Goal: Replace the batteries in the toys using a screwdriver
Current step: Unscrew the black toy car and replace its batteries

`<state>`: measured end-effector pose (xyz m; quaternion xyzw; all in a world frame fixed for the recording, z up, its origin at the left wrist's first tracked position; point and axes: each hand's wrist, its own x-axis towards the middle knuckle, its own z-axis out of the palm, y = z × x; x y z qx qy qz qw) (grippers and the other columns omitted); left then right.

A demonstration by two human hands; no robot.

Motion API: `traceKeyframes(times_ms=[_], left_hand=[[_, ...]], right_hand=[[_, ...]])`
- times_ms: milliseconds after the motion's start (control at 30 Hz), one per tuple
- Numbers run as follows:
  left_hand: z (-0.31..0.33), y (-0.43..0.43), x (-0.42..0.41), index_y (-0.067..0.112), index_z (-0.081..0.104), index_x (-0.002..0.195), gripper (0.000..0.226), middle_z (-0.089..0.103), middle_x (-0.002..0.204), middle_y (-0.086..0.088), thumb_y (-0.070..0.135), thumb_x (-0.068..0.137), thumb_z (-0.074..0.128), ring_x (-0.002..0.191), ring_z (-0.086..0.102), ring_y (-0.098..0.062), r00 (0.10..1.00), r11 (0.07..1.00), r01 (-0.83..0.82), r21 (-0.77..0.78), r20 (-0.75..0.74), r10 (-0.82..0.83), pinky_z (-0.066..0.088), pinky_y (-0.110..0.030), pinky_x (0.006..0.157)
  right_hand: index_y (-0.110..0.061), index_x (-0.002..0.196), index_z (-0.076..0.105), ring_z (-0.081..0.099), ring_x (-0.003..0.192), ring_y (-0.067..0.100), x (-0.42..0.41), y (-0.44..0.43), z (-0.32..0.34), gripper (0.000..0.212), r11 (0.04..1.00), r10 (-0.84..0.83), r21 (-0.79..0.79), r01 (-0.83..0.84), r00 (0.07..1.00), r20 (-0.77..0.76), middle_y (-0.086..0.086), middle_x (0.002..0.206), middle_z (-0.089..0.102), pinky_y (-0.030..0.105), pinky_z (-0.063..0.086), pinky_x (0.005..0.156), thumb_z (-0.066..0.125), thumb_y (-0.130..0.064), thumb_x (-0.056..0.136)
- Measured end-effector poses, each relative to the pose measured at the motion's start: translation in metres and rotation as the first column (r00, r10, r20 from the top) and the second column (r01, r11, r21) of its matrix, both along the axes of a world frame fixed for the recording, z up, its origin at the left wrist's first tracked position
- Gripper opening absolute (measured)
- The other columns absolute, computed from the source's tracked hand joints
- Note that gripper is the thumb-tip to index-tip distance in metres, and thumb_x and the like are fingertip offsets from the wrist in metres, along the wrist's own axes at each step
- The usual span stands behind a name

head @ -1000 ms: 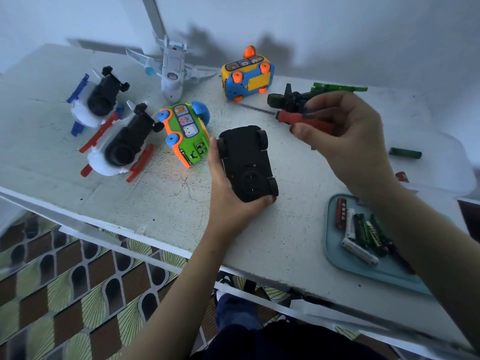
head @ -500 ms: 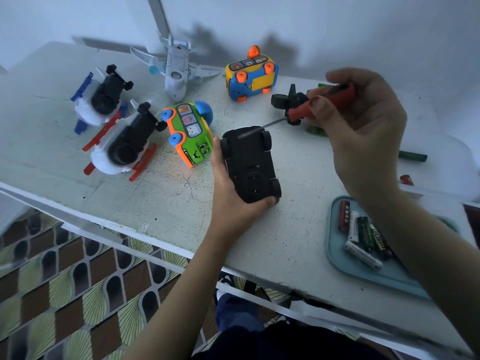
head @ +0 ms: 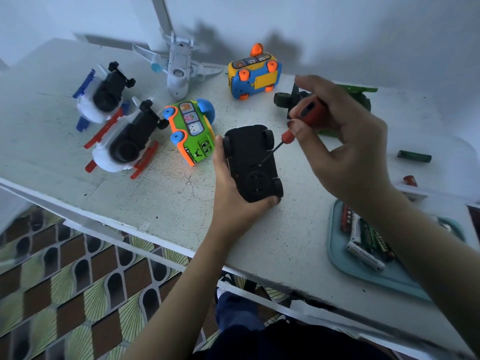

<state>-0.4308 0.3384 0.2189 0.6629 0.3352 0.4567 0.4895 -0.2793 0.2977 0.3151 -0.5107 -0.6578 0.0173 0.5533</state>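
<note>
A black toy car (head: 250, 162) lies upside down, wheels up, in the middle of the white table (head: 65, 157). My left hand (head: 231, 193) grips it from the left and from below. My right hand (head: 345, 141) pinches the red-handled screwdriver (head: 305, 114) just to the car's right. The thin shaft slants down to the left and its tip sits on the car's underside near the middle. A teal tray (head: 345, 266) at the right holds several batteries (head: 363, 237), partly hidden by my right forearm.
Other toys lie on the table: a green bus (head: 193, 132), a yellow-blue bus (head: 255, 72), a white plane (head: 179, 67), two white-black vehicles (head: 124, 141) at the left, and a dark green toy (head: 345, 96) behind my right hand. Loose batteries (head: 414, 155) lie at the right.
My right hand has brought the screwdriver down and towards me, so its tip moved from the car's far end to the middle of the underside. My left hand keeps its grip on the car.
</note>
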Motion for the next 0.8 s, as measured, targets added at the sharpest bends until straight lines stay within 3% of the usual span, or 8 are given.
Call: traceKeyframes(times_ms=[300,600,800], left_hand=[[-0.0004,0.0011,0.0003,0.018,-0.002,0.150,0.121,0.021,0.147,0.018,-0.004,0.060,0.078,0.128,0.039,0.013,1.000,1.000,-0.005,-0.014,-0.004,0.005,0.038,-0.009,0.096],[-0.0026,0.0015,-0.0001,0.010,-0.002,0.153,0.122,0.026,0.140,0.028,-0.005,0.060,0.076,0.124,0.045,0.010,1.000,1.000,-0.006,0.000,-0.006,0.006,0.042,-0.012,0.093],[-0.0021,0.0018,0.0005,0.010,-0.002,0.153,0.122,0.023,0.144,0.022,-0.004,0.060,0.077,0.126,0.043,0.010,1.000,1.000,-0.010,0.007,-0.012,0.010,0.040,-0.010,0.094]], right_hand=[[0.004,0.122,0.056,0.066,0.085,0.023,0.0016,-0.0001,-0.0017,0.036,1.000,-0.002,0.001,0.002,0.997,0.074,0.012,0.093,0.066,0.027,0.054,0.085,0.061,0.002,0.087],[0.003,0.120,0.058,0.064,0.085,0.018,0.0007,-0.0019,-0.0018,0.034,1.000,0.002,0.020,-0.004,0.996,0.091,0.012,0.092,0.066,0.023,0.052,0.086,0.063,0.003,0.086],[0.003,0.119,0.058,0.065,0.085,0.022,0.0012,-0.0026,-0.0011,0.033,0.999,0.021,0.029,-0.024,0.995,0.100,0.011,0.091,0.066,0.035,0.055,0.082,0.062,0.002,0.086]])
